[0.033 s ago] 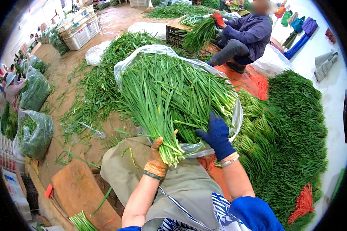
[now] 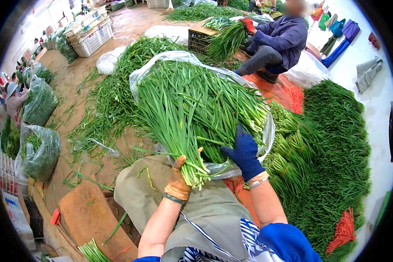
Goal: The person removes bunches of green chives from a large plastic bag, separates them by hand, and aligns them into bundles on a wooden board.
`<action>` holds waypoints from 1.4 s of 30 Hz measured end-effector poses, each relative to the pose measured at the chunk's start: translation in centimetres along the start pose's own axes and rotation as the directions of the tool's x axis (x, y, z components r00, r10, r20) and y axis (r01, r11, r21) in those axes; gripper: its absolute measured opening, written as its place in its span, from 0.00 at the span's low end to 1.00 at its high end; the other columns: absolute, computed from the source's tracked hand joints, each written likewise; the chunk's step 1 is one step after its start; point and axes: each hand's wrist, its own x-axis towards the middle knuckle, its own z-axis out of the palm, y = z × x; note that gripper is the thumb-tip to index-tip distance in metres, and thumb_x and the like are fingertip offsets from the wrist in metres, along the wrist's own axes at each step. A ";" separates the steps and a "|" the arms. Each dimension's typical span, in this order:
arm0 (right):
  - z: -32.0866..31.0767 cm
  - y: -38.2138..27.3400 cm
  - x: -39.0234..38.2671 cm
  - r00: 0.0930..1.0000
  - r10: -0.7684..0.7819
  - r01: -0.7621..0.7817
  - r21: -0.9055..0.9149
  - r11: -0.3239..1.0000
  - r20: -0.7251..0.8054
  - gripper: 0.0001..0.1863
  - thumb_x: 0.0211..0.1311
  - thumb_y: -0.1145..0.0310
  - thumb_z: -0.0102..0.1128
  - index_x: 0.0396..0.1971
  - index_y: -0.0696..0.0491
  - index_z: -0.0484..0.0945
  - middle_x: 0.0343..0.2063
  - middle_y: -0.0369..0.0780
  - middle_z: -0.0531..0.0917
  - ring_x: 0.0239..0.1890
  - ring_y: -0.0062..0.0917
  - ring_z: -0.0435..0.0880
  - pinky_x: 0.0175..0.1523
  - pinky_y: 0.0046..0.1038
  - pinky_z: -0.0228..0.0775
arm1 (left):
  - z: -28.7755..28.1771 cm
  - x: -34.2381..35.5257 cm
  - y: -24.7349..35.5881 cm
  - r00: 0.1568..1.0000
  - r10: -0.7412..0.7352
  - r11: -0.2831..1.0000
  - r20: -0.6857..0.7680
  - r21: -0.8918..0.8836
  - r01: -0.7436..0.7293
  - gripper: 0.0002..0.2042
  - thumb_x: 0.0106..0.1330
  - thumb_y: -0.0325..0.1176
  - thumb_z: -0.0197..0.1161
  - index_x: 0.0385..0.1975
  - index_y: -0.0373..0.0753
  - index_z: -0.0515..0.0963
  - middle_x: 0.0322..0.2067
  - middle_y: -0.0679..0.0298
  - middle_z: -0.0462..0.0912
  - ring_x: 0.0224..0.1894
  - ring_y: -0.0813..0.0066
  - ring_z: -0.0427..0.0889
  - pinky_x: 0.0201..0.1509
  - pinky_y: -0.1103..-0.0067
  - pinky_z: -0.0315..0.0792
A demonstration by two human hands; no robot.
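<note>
My left hand (image 2: 178, 180), in an orange-brown glove, is closed round the pale stalk ends of a bunch of garlic chives (image 2: 179, 131). The leaves of that bunch fan out over a larger heap (image 2: 218, 105) lying in a clear plastic bag (image 2: 155, 58) before me. My right hand (image 2: 245, 155), in a dark blue glove, rests at the near right edge of the heap. Its fingers point forward and its thumb is spread to the left, with no bunch in it. A grey-green apron (image 2: 139, 183) covers my lap under the bag's near edge.
Tied bunches (image 2: 288, 150) and a long green stack (image 2: 336, 161) lie at my right, with red ties (image 2: 343, 231) on it. Loose leaves (image 2: 109, 100) cover the floor at left. A brown board (image 2: 89, 214) is near left. A co-worker (image 2: 279, 39) sits ahead, beside a black crate (image 2: 198, 42).
My right hand has shifted very slightly up and left. The co-worker's red-gloved hand and bunch have moved a little. My left hand keeps hold of its bunch almost in place.
</note>
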 end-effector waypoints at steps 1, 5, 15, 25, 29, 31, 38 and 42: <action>0.1 -0.1 0.5 0.998 0.040 -0.040 0.011 0.999 0.051 0.47 0.34 0.48 0.68 0.53 0.59 0.59 0.36 0.51 0.74 0.39 0.41 0.74 0.44 0.36 0.67 | 0.1 0.1 -0.3 1.000 -0.016 0.999 0.020 -0.027 0.017 0.41 0.49 0.43 0.64 0.57 0.23 0.51 0.32 0.58 0.78 0.34 0.68 0.79 0.43 0.70 0.74; -0.1 0.2 1.2 1.000 -0.005 0.005 0.020 1.000 -0.016 0.46 0.32 0.48 0.69 0.52 0.58 0.62 0.38 0.50 0.74 0.39 0.42 0.75 0.43 0.37 0.68 | 0.9 -0.1 -0.2 0.991 -0.007 0.988 0.135 -0.151 0.028 0.44 0.49 0.41 0.66 0.59 0.26 0.46 0.35 0.61 0.78 0.36 0.68 0.78 0.45 0.69 0.73; -1.0 5.2 4.0 0.991 0.047 -0.111 0.560 0.821 0.127 0.27 0.41 0.55 0.64 0.40 0.59 0.75 0.38 0.48 0.79 0.42 0.37 0.78 0.48 0.32 0.68 | 1.0 -0.2 -0.6 0.971 -0.024 0.977 0.239 -0.198 0.072 0.43 0.49 0.39 0.65 0.61 0.30 0.47 0.40 0.59 0.76 0.40 0.64 0.77 0.47 0.64 0.73; -2.9 -6.2 -1.5 0.935 -0.344 0.304 0.296 0.905 0.090 0.30 0.48 0.68 0.54 0.54 0.58 0.60 0.26 0.47 0.78 0.27 0.35 0.79 0.32 0.34 0.69 | -0.4 -0.5 -1.0 0.998 0.042 0.995 0.056 -0.091 -0.036 0.38 0.48 0.39 0.66 0.59 0.36 0.55 0.51 0.54 0.68 0.50 0.59 0.72 0.54 0.67 0.69; -2.1 -7.7 -3.6 0.798 -0.600 0.603 -0.061 0.795 0.059 0.34 0.45 0.67 0.52 0.55 0.62 0.57 0.37 0.51 0.76 0.42 0.45 0.76 0.44 0.52 0.62 | -0.5 -0.1 -1.8 0.996 0.086 0.996 0.032 -0.025 -0.085 0.37 0.47 0.45 0.64 0.57 0.36 0.58 0.55 0.51 0.64 0.56 0.55 0.65 0.60 0.63 0.59; -1.3 -7.1 -3.9 0.752 -0.654 0.656 0.005 0.755 0.088 0.36 0.44 0.66 0.53 0.55 0.64 0.56 0.40 0.53 0.74 0.46 0.50 0.72 0.46 0.59 0.55 | -1.0 -0.1 -2.1 0.994 0.093 0.996 0.050 0.001 -0.093 0.38 0.47 0.45 0.63 0.57 0.35 0.58 0.55 0.52 0.64 0.56 0.55 0.65 0.61 0.62 0.57; -8.0 -5.3 1.6 0.631 -0.630 -0.243 0.887 0.392 0.452 0.40 0.45 0.64 0.67 0.58 0.57 0.56 0.49 0.43 0.71 0.43 0.28 0.75 0.51 0.28 0.66 | 0.8 -1.2 0.5 0.977 -0.041 0.975 0.208 -0.205 0.084 0.35 0.51 0.35 0.61 0.58 0.31 0.54 0.44 0.56 0.76 0.41 0.66 0.78 0.50 0.68 0.70; 0.3 -0.4 3.2 0.943 -0.333 0.210 0.771 0.601 0.002 0.38 0.47 0.64 0.66 0.58 0.56 0.58 0.50 0.43 0.71 0.44 0.25 0.74 0.51 0.24 0.65 | 4.6 -2.0 2.2 0.955 0.041 0.971 0.294 -0.236 0.031 0.42 0.52 0.39 0.62 0.61 0.29 0.42 0.38 0.63 0.77 0.36 0.72 0.78 0.49 0.71 0.69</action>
